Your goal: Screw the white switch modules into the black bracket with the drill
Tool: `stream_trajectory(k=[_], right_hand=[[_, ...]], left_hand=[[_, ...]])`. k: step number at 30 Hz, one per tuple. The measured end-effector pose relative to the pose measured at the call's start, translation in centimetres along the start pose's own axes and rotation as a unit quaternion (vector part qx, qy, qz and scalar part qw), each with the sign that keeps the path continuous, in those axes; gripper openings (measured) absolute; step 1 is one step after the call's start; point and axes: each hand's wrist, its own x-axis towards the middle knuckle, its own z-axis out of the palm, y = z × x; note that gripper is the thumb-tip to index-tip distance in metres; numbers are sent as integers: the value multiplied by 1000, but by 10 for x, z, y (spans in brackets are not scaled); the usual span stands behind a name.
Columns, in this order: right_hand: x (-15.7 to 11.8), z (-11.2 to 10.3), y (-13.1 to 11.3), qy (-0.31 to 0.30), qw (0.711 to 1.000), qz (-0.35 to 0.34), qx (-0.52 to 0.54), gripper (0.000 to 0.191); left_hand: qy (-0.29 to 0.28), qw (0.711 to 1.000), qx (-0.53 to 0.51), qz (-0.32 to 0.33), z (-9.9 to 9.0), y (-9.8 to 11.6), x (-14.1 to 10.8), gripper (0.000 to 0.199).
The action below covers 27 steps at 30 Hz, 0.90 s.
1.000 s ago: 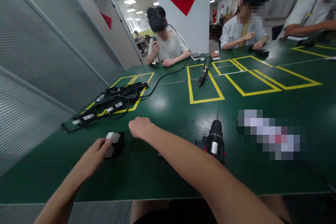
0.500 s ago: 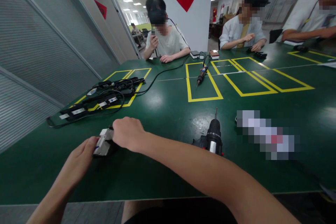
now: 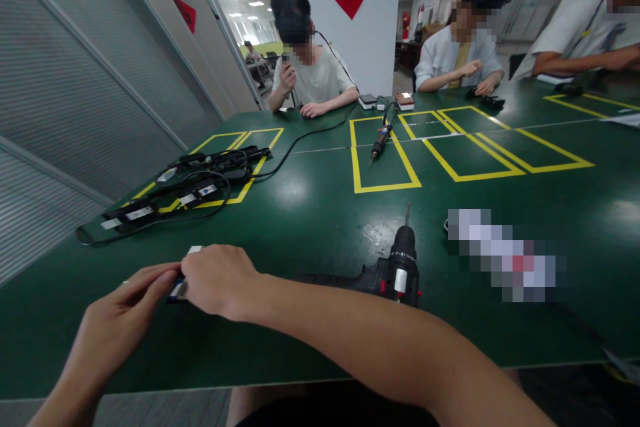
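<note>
A small block-like thing (image 3: 179,290), whitish with dark and blue parts, rests at or just above the green table at the near left. Most of it is covered by my hands, so its kind cannot be made out. My left hand (image 3: 117,313) pinches its left end, thumb and fingers pressed together. Curled over its right side from above is my right hand (image 3: 216,280), the fingertips hidden. A black cordless drill (image 3: 401,267) lies to the right with its bit pointing away, partly behind my right forearm.
Black power strips and cables (image 3: 210,180) lie at the left. A slim corded tool (image 3: 381,141) with a pointed tip lies inside a yellow tape outline (image 3: 387,187). At the right is a pixelated pale object (image 3: 500,253). People sit across the green table (image 3: 300,227).
My right hand has moved left and down, now covering more of the block. My left hand has shifted left, its fingers now closed over the block's end. More of the drill shows.
</note>
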Motion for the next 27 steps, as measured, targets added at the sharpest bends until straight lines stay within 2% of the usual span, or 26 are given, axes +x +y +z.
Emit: stream_trajectory(k=[4, 13, 18, 27], right_hand=[[-2, -5, -1, -6, 1000, 24, 6, 23], [5, 5, 3, 3, 996, 69, 50, 31], [4, 5, 5, 3, 989, 111, 93, 26], [0, -1, -5, -6, 971, 186, 151, 25]], left_hand=[[-32, 999, 36, 19, -6, -4, 6, 44], [-85, 990, 87, -67, -21, 1, 26, 49], [-80, 992, 63, -69, -22, 3, 30, 53], [-78, 994, 63, -52, -24, 1, 32, 57]])
